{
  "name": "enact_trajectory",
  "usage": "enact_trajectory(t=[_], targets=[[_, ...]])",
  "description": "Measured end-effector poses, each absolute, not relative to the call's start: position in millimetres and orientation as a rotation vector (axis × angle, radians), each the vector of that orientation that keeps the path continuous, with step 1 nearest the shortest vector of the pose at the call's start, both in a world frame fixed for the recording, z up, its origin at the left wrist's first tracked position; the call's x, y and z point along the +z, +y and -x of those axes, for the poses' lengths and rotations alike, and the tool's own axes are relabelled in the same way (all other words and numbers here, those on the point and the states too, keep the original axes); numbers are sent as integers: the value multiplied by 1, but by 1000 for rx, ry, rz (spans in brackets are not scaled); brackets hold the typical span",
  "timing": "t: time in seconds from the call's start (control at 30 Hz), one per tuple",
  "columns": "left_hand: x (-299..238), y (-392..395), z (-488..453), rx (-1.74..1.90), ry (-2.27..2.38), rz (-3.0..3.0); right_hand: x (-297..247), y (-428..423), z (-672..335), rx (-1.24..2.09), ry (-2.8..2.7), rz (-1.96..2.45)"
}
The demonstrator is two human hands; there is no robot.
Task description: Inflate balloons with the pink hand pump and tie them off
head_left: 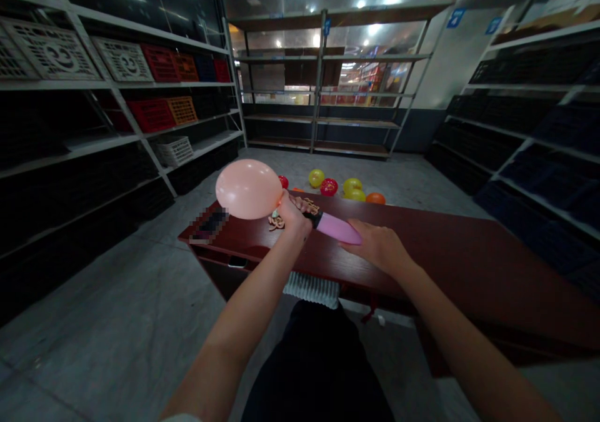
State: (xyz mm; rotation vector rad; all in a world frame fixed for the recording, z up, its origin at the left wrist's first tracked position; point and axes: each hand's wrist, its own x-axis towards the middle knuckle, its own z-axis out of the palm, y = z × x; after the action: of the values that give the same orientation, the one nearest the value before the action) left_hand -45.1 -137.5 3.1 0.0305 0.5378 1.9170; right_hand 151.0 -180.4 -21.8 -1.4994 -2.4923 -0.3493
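My left hand [294, 214] pinches the neck of an inflated pale pink balloon [247, 188], holding it on the black nozzle of a pink hand pump [336, 227]. My right hand [379, 246] grips the rear end of that pump. Both are held just above a dark red table [450, 247]. A small pile of limp, uninflated balloons [276, 222] lies on the table under my left hand, with more by the pump's nozzle.
Several inflated balloons, red, yellow and orange [329, 186], lie on the floor beyond the table. A blurred flat object [210, 226] rests at the table's left end. Metal shelving with plastic crates [150, 114] lines the left, back and right walls.
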Motion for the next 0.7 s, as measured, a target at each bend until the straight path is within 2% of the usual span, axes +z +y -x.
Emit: enact_trajectory(t=[0.43, 0.7], targets=[[-15, -122, 94, 1919, 609, -5, -48, -201, -213, -334, -2490, 1598], [-37, -124, 94, 1929, 614, 19, -36, -228, -186, -200, -2479, 1818]])
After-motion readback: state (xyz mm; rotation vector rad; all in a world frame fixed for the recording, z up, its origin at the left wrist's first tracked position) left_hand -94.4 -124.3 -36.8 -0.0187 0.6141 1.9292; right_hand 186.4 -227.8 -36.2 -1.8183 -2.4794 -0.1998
